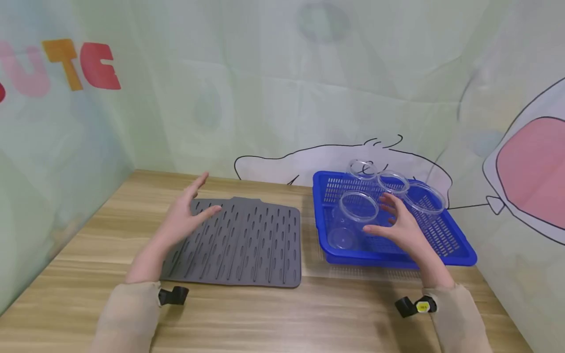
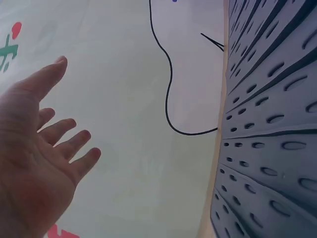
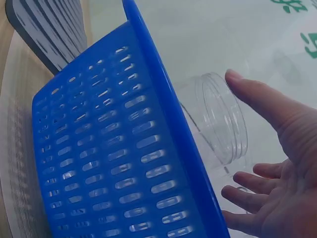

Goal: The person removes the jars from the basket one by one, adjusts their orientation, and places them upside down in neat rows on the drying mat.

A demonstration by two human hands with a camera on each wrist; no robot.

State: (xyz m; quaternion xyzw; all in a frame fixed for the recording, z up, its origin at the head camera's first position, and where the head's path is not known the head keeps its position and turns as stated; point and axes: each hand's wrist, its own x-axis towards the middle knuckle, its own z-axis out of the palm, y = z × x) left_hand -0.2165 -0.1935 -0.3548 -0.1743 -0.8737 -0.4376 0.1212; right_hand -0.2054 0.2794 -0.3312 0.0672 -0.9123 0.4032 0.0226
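From behind left hand [image 1: 182, 218] and right hand [image 1: 399, 225], the head view looks down; nearer, forward-facing wrist views share the grey mat [image 2: 272, 148].

Left forearm [image 1: 145, 261] and right forearm [image 1: 434, 271] extend forward, well apart. Left hand [image 1: 181, 215]: raised, palm facing inward, fingers relaxed and extended, thumb spread away. Right hand [image 1: 403, 229]: palm facing inward, fingers slightly bent, gap between thumb and fingertips

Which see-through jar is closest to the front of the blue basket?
The lone jar beside the thumb of the right hand. The other three jars make a slanting row behind it.
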